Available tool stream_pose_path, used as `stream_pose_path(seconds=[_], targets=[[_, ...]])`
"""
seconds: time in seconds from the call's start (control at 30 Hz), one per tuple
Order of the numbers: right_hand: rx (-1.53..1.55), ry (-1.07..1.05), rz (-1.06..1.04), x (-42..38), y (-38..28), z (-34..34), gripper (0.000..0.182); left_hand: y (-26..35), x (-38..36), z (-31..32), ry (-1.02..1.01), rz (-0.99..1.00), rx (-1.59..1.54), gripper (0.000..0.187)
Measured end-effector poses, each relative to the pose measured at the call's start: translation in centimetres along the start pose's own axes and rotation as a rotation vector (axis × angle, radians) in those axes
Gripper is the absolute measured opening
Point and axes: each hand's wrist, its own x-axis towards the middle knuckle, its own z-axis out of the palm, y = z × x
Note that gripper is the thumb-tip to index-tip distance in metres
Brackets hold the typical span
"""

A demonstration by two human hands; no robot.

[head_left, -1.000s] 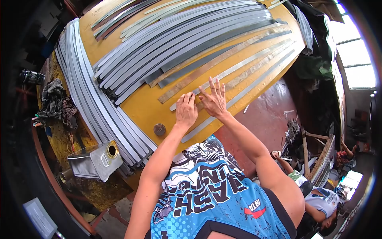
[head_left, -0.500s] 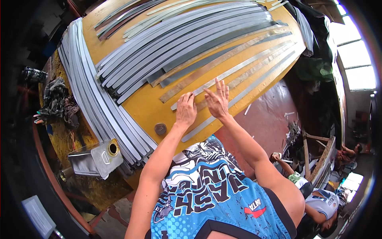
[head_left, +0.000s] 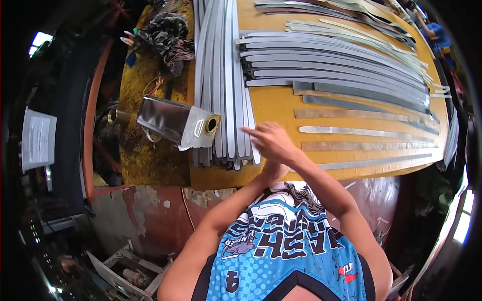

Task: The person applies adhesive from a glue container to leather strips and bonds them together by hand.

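Observation:
My right hand (head_left: 272, 141) hovers by the lower ends of a thick bundle of grey strips (head_left: 229, 80), its index finger stretched left and nothing seen in it. My left hand (head_left: 275, 170) is low at the table's front edge, partly behind my right wrist; its fingers are hidden. To the right, a pale strip (head_left: 346, 133) lies between two tan strips (head_left: 346, 115) (head_left: 346, 146) on the yellow table (head_left: 273, 108). Nearer the edge is a long grey strip (head_left: 371, 162). Many layered grey strips (head_left: 331, 62) lie farther back.
A metal can (head_left: 173, 120) with a round opening stands left of the bundle. Behind it are dark crumpled rags (head_left: 168, 42) and a small tin (head_left: 117, 118). A white container (head_left: 38, 139) is at far left. Another person (head_left: 438, 35) is at the far right.
The view has turned left. Both hands have left the pale strip; my right hand has crossed over my left, close to the bundle's ends. The small round tin near the edge no longer shows.

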Motion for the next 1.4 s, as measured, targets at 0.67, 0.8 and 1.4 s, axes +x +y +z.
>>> stream_pose_path(seconds=[0.67,0.8,1.4], targets=[[-0.082,-0.397,0.084,10.3,-2.6,5.1,0.026,0.1,0.1,-2.6,-0.267,-0.083,0.058,0.035],[-0.054,-0.293,0.103,8.6,-2.3,4.9,0.041,-0.1,0.2,-1.3,-0.125,0.084,0.191,0.035],[0.557,0.57,0.34,-6.6,1.2,-7.3,0.032,1.4,4.5,-0.4,-0.215,0.014,-0.122,0.033]])
